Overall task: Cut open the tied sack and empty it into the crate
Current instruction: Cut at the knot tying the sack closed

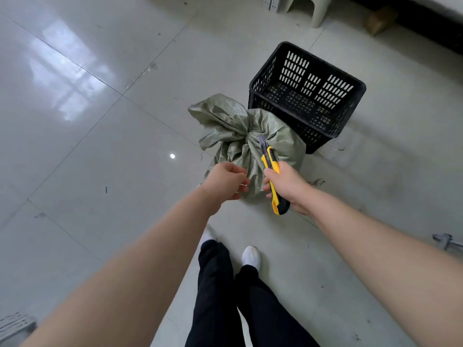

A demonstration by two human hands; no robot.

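A grey-green woven sack (pixel 280 136) stands on the tiled floor, tied shut at its neck, with the loose top flopped to the left. Just behind it to the right sits a black slotted plastic crate (pixel 258 82) with nothing visible inside. My right hand (pixel 288 186) grips a yellow and black utility knife (pixel 271 169); its blade is out and points at the tied neck. My left hand (pixel 225 182) hovers at the sack's near left side, fingers loosely curled, holding nothing.
My legs in black trousers and white socks (pixel 250 255) stand just behind the sack. A pale plastic stool (pixel 318 11) and a brown box (pixel 380 20) are at the far wall. Glossy tile floor spreads out to the left.
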